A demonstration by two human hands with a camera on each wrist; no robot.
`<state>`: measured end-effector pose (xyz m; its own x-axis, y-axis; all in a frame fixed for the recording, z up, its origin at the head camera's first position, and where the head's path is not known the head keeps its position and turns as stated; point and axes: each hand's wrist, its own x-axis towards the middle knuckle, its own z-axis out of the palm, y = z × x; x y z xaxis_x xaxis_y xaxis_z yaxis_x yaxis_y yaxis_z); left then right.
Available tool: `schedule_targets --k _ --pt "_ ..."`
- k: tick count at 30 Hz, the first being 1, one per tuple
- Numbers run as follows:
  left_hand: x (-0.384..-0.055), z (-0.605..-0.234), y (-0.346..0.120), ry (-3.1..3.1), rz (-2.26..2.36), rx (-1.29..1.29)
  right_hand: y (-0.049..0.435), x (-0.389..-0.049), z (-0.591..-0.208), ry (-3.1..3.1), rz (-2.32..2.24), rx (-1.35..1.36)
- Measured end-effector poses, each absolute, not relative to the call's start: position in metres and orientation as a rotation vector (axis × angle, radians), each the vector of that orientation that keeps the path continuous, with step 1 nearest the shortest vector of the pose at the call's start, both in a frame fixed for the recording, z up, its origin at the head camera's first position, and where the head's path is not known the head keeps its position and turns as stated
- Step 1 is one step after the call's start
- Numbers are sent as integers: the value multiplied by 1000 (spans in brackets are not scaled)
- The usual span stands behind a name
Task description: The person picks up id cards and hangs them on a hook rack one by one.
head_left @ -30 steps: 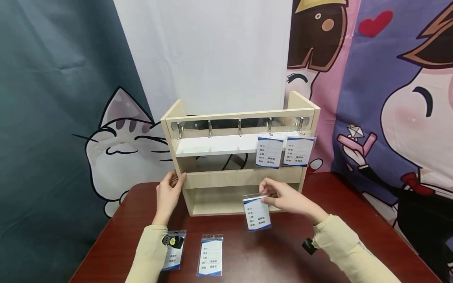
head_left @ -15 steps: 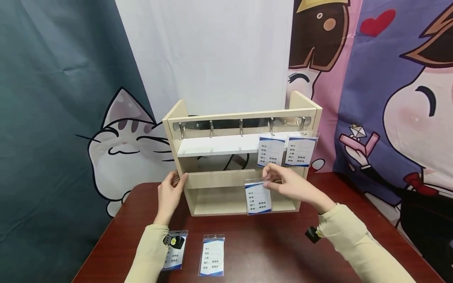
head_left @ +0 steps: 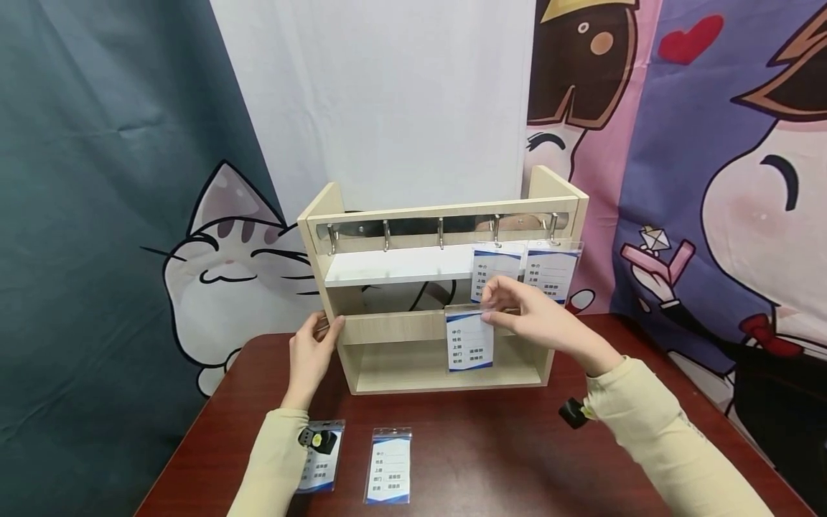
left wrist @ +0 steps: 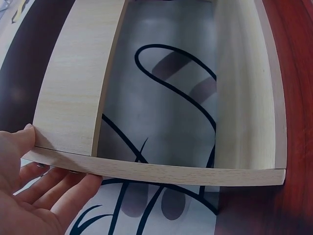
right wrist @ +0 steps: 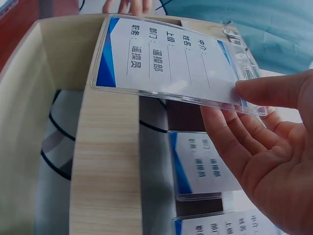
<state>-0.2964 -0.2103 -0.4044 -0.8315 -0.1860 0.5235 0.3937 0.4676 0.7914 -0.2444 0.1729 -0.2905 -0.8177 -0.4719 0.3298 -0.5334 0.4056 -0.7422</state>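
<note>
My right hand [head_left: 533, 316] pinches a clear badge holder [head_left: 469, 343] with a blue-and-white card by its upper right corner. It hangs upright in front of the shelf's lower half. The right wrist view shows my thumb on top of the badge holder [right wrist: 166, 61] and fingers beneath. My left hand [head_left: 310, 357] grips the left side panel of a small wooden shelf [head_left: 388, 329]. In the left wrist view the thumb lies on the front board [left wrist: 78, 83] and the fingers curl behind the panel. Two more badge holders hang from the right-hand hooks [head_left: 496, 228], partly covered by my right hand.
Several metal hooks line a strip near the shelf's top; the three left ones [head_left: 386, 235] bear nothing. Two badge holders lie on the dark red table [head_left: 491, 445]: one in the middle [head_left: 389, 467], another [head_left: 321, 463] partly behind my left sleeve. Printed cloth hangs behind.
My right hand has lifted the badge holder from low over the table up to the front of the shelf. My left hand keeps its grip on the side panel.
</note>
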Motion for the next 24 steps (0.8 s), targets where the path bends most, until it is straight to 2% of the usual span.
schedule_targets --k 24 --pt "-293 -400 -209 -2189 -1341 -174 157 -249 -245 -2512 1266 913"
